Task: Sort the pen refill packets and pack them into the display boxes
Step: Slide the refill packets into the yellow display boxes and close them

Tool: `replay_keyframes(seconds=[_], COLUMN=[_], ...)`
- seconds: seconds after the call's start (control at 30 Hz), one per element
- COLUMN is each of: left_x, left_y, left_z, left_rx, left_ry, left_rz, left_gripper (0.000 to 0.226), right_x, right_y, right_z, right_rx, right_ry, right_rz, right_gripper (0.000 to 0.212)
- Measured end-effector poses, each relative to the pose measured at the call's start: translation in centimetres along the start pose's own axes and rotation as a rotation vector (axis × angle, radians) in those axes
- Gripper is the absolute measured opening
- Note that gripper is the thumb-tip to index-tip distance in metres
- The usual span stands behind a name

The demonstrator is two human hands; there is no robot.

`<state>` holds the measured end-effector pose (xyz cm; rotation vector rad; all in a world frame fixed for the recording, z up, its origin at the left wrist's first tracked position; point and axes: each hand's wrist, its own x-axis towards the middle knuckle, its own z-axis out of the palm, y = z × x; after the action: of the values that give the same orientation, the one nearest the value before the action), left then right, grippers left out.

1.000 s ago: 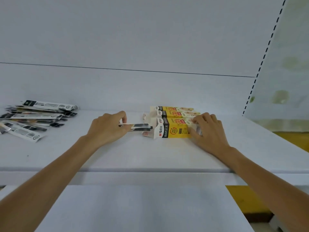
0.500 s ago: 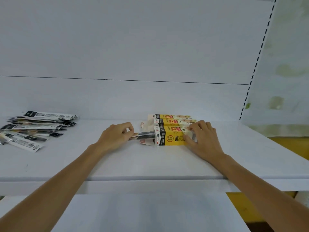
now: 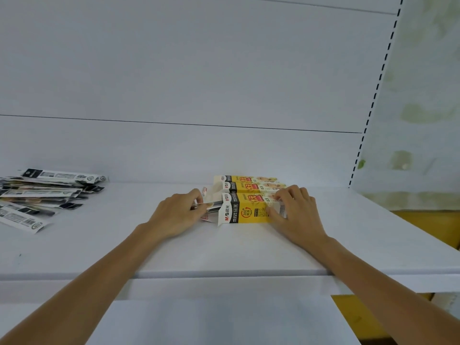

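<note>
Just two bare forearms [image 3: 94, 277], bare left hand [image 3: 175, 216] and right hand [image 3: 297, 216], uncovered clear to the frame edge

You have a near display box [image 3: 251, 215] in yellow with a black band, a white left end with red lettering and an orange-red round mark, and two far display boxes [image 3: 249, 182] in the same yellow, black and white with red labels. The packet [image 3: 210, 204] at the near box's left end is dark grey, and your loose packets [image 3: 44, 192], far left, are black and white with barcode stripes. The shelf [image 3: 224, 252] and back panel [image 3: 199, 70] are white, the right upright [image 3: 373, 100] bears a dashed row of black slots, and the wall [image 3: 423, 95] is pale with green blotches.
</note>
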<state>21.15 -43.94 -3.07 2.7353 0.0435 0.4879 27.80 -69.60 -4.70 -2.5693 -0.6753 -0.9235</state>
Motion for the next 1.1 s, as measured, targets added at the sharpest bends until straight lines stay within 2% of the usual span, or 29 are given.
replay_keyframes(seconds=[0.07,0.2,0.3,0.43,0.5,0.63,0.73,0.77,0.8,0.87,0.93,1.0,1.1], left_x=[0.5,1.8,2.1,2.9,3.0,3.1,3.2,3.1,2.8,2.1,1.4,1.1,0.8], left_y=[0.7,1.2,2.1,3.7,4.1,5.4,5.2,4.7,3.9,2.4,1.0,0.0,-0.2], left_z=[0.1,0.3,1.0,1.4,2.0,3.3,1.4,0.5,-0.5,-1.9,-2.7,-2.6,-1.9], left_rx=[-0.016,-0.075,-0.189,-0.265,-0.336,-0.577,-0.716,-0.648,-0.514,-0.276,-0.276,-0.396,-0.544], left_ry=[0.006,0.028,0.045,0.091,0.148,0.277,0.448,0.428,0.337,0.061,-0.132,-0.153,-0.074], left_rz=[0.022,-0.016,-0.036,-0.042,-0.076,-0.201,-0.304,-0.284,-0.261,-0.298,-0.355,-0.357,-0.328], left_gripper=[0.014,0.033,0.038,0.058,0.057,0.039,0.025,0.023,0.022,0.024,0.023,0.015,0.009], right_x=[0.0,0.1,0.1,0.2,0.2,0.1,0.0,0.1,0.1,0.2,0.2,0.2,0.1], right_y=[0.1,0.2,0.2,0.4,0.4,0.5,0.5,0.5,0.5,0.5,0.4,0.4,0.3], right_z=[0.1,0.1,0.1,0.1,0.1,0.1,0.1,0.1,0.2,0.3,0.3,0.3,0.2], right_rx=[-0.002,0.012,0.035,0.105,0.115,0.121,0.130,0.131,0.133,0.134,0.128,0.122,0.123], right_ry=[0.004,0.000,-0.012,-0.036,-0.032,-0.022,-0.017,-0.013,-0.008,-0.007,-0.011,-0.011,-0.019], right_rz=[-0.005,-0.011,-0.021,-0.038,-0.050,-0.077,-0.075,-0.074,-0.075,-0.076,-0.073,-0.067,-0.068], right_gripper=[0.039,0.046,0.041,0.040,0.037,0.034,0.030,0.029,0.028,0.028,0.029,0.030,0.030])
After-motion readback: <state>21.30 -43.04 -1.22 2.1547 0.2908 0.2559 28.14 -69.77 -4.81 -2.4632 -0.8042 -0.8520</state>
